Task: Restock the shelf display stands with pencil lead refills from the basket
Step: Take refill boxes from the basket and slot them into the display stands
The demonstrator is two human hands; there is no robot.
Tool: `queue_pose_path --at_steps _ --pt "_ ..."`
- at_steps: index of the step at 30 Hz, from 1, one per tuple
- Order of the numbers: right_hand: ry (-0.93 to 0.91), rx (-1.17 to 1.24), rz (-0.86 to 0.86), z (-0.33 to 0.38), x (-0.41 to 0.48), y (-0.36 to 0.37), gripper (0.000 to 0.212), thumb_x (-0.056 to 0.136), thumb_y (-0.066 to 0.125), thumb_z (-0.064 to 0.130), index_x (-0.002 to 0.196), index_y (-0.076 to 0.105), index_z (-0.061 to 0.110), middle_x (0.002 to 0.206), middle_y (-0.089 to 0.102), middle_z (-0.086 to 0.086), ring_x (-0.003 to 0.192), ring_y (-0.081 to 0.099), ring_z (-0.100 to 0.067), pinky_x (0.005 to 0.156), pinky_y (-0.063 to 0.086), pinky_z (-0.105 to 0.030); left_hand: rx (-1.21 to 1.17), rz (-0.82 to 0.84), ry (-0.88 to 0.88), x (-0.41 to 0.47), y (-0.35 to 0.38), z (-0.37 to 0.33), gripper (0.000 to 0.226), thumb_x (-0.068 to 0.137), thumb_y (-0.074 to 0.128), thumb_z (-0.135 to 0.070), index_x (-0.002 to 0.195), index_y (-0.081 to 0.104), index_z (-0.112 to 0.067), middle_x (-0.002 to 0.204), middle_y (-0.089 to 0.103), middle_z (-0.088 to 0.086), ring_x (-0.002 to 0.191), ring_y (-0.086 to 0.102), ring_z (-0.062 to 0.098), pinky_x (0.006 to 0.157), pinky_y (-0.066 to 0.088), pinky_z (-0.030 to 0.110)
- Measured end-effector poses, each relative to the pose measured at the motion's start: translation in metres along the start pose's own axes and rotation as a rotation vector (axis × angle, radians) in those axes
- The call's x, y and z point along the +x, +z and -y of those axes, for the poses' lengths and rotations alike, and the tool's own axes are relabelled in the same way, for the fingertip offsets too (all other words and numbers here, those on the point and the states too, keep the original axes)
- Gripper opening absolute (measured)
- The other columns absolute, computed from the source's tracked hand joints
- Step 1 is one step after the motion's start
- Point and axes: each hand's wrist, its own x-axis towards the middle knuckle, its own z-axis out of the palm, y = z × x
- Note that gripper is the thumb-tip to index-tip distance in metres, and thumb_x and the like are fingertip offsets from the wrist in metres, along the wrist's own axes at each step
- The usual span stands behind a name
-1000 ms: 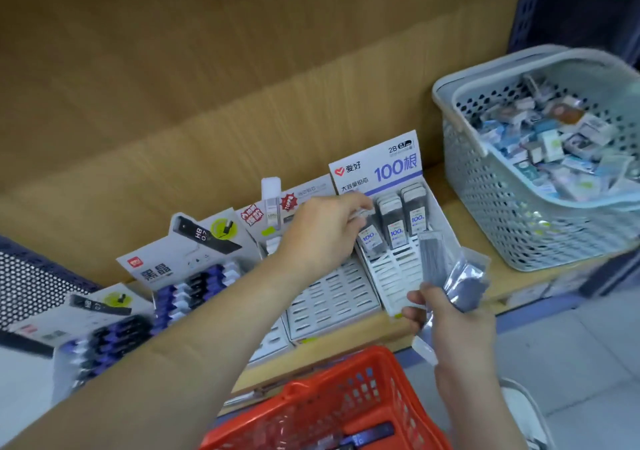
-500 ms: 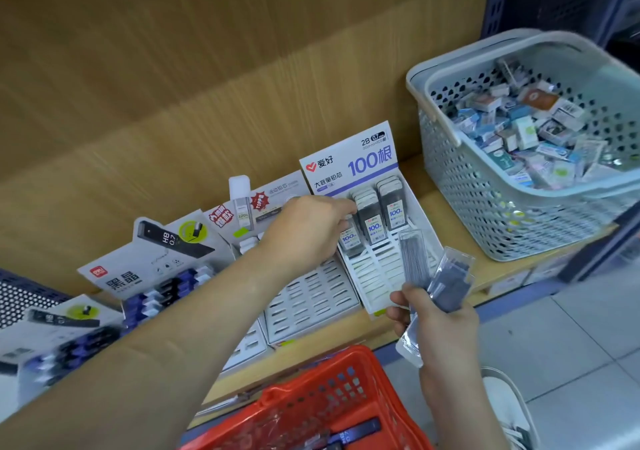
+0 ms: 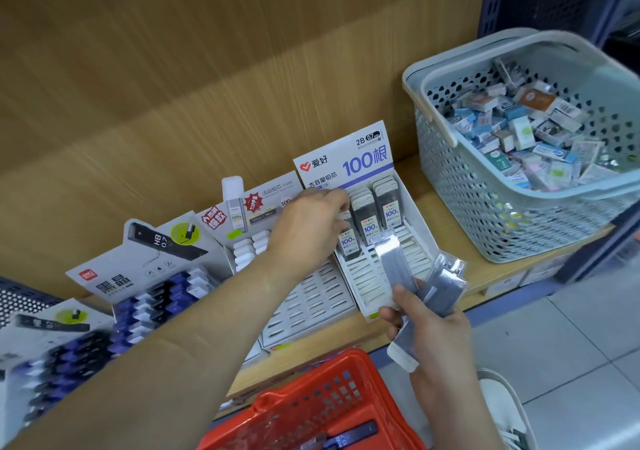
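A white display stand with a "100" header card stands on the wooden shelf and holds several dark lead refill cases in its back rows. My left hand reaches into the stand's left column, its fingers curled on a refill case there that is mostly hidden behind the hand. In front of the stand, my right hand grips a fan of several clear-wrapped grey refill packs. A red basket sits below at the bottom edge, with a dark refill inside.
To the left stand a mostly empty white slotted stand and stands of blue-black refills. A grey perforated basket full of small boxes sits on the shelf at right. Tiled floor lies lower right.
My left hand has stayed at the stand's left column, fingers shifting slightly back. My right hand keeps the same packs. The camera view has drifted a little.
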Motion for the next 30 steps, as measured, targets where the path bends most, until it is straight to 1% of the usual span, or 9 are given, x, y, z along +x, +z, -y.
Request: queue_pose_path --at_steps 6,8,11,15,17,20,23,27,30 --pt "-0.028 0.015 -0.009 0.0 0.0 0.0 0.021 0.083 0.072 -0.001 0.099 0.064 0.01 0.077 0.066 -0.012 0.048 0.06 -0.015 0.04 0.046 -0.022 -0.087 -0.134 0.0 -0.005 -0.002 -0.003 0.025 0.075 0.072 -0.007 0.098 0.067 -0.013 0.102 0.056 0.005 0.097 0.054 0.026 0.076 0.052 0.041" --pt "-0.053 -0.078 0.011 0.004 -0.002 0.002 0.017 0.083 0.073 0.001 0.095 0.064 0.009 0.071 0.066 -0.009 0.045 0.059 -0.013 0.04 0.046 -0.022 -0.079 -0.101 0.121 -0.019 -0.008 -0.007 0.044 0.07 0.069 0.001 0.111 0.066 -0.018 0.113 0.056 0.005 0.103 0.052 0.026 0.078 0.051 0.038" --pt "-0.077 -0.164 0.075 0.012 -0.003 0.007 0.012 0.083 0.074 0.003 0.087 0.063 0.008 0.067 0.065 -0.012 0.042 0.055 -0.015 0.037 0.042 -0.024 0.163 0.026 0.359 -0.05 -0.009 -0.017 0.059 0.064 0.074 -0.011 0.12 0.06 -0.025 0.127 0.055 0.0 0.112 0.044 0.023 0.08 0.044 0.037" --pt "-0.041 -0.098 0.195 0.027 -0.014 0.014 0.009 0.086 0.071 0.017 0.089 0.066 0.01 0.073 0.07 -0.015 0.04 0.047 -0.014 0.037 0.038 -0.022 0.224 -0.096 0.288 -0.066 -0.013 -0.008 0.034 0.072 0.076 -0.019 0.104 0.068 -0.025 0.097 0.067 -0.012 0.09 0.051 0.017 0.072 0.044 0.029" --pt "-0.042 -0.028 0.233 0.034 -0.018 0.017 0.025 0.079 0.07 0.032 0.095 0.066 0.012 0.08 0.073 -0.013 0.041 0.044 -0.013 0.038 0.037 -0.022 -0.011 -0.145 0.044 -0.072 -0.02 -0.011 0.013 0.082 0.071 -0.019 0.093 0.07 -0.024 0.076 0.067 -0.012 0.075 0.056 0.015 0.066 0.049 0.029" --pt "-0.078 -0.14 0.26 0.033 -0.019 0.019 0.03 0.073 0.071 0.038 0.092 0.069 0.015 0.085 0.074 -0.008 0.046 0.045 -0.013 0.04 0.038 -0.025 -0.881 -0.073 -0.508 -0.079 -0.028 -0.03 0.009 0.082 0.073 -0.01 0.088 0.072 -0.017 0.076 0.072 -0.003 0.072 0.066 0.016 0.069 0.055 0.031" --pt "-0.058 -0.237 0.37 0.023 -0.023 0.024 0.018 0.069 0.075 0.033 0.078 0.071 0.018 0.078 0.069 -0.012 0.051 0.049 -0.014 0.041 0.039 -0.024 -1.29 -0.13 -0.648 -0.083 -0.031 -0.041 0.011 0.074 0.076 -0.007 0.083 0.07 -0.008 0.083 0.073 0.01 0.076 0.069 0.025 0.068 0.058 0.034" --pt "-0.077 -0.298 0.41 0.017 -0.022 0.025 0.007 0.082 0.074 0.014 0.08 0.067 0.014 0.072 0.068 -0.014 0.054 0.052 -0.015 0.043 0.041 -0.026 -1.342 -0.122 -0.66 -0.083 -0.035 -0.044 0.015 0.068 0.076 -0.017 0.082 0.07 -0.012 0.087 0.073 0.013 0.088 0.07 0.031 0.082 0.055 0.04" --pt "-0.123 -0.385 0.381 0.018 -0.019 0.019 0.008 0.086 0.071 0.009 0.08 0.066 0.009 0.057 0.06 -0.002 0.051 0.047 -0.017 0.045 0.04 -0.027 -1.342 -0.18 -0.664 -0.072 -0.043 -0.033 0.026 0.071 0.072 -0.019 0.097 0.068 -0.02 0.081 0.071 0.005 0.073 0.065 0.016 0.066 0.055 0.029"
